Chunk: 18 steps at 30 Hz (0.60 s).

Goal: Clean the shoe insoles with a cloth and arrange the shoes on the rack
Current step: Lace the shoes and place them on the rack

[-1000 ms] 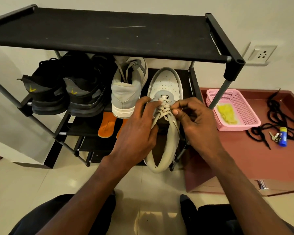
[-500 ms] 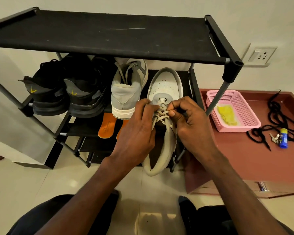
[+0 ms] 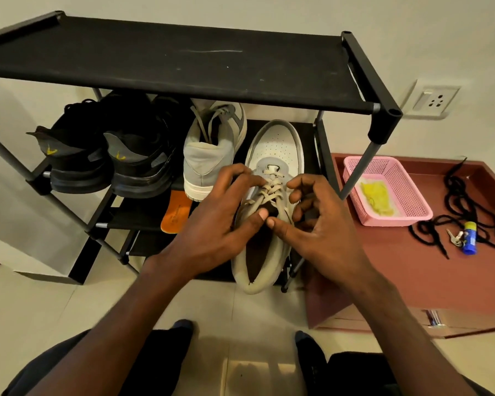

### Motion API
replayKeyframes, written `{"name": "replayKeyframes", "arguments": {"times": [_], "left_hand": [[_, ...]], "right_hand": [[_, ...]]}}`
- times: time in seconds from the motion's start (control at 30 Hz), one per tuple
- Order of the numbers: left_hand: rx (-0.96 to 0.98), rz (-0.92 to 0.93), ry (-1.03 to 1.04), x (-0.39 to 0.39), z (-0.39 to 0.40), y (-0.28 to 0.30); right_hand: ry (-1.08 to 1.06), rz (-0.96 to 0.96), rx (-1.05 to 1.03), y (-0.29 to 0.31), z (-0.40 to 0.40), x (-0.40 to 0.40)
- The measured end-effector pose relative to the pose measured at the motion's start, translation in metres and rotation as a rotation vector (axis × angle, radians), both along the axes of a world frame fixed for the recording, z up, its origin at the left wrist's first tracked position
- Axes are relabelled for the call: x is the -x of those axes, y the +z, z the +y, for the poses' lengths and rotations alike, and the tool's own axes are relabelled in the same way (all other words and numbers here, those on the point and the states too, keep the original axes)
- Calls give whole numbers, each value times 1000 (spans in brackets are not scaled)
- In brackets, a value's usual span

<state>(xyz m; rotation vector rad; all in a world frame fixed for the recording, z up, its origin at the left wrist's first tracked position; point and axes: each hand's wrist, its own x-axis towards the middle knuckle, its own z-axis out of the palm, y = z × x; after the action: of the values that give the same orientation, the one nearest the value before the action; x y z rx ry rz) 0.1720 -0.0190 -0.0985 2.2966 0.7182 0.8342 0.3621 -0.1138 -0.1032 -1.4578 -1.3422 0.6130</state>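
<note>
White-toed grey shoe (image 3: 272, 195) sits on the rack's (image 3: 383, 121) middle shelf, right end, just right of its grey partner (image 3: 212, 150); long axis runs far to near, toe far under the top shelf, heel hanging off the near edge toward the person. Both hands are on it at the laces (image 3: 270, 188). Left hand (image 3: 212, 224) comes from the left, fingers curled over the left side of the lacing, thumb at the tongue opening. Right hand (image 3: 323, 224) is on the right side, fingers curled, thumb tip meeting the left thumb at the opening; whether it actually pinches a lace, cannot tell. Both hands equally near, the shoe lies straight ahead between them. Likely next: push it toe-first along its axis deeper onto the shelf. Orange insoles (image 3: 176, 211) lie one shelf lower, to the left. Yellow cloth (image 3: 379, 197) in the pink basket (image 3: 412, 215), well right
</note>
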Motion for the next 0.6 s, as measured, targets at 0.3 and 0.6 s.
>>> {"name": "replayKeyframes", "arguments": {"times": [0.3, 0.6], "left_hand": [[115, -158, 11, -5, 15, 9], [-121, -97, 86, -19, 19, 3]], "right_hand": [[7, 25, -49, -2, 7, 1], [17, -48, -60, -3, 7, 1]]}}
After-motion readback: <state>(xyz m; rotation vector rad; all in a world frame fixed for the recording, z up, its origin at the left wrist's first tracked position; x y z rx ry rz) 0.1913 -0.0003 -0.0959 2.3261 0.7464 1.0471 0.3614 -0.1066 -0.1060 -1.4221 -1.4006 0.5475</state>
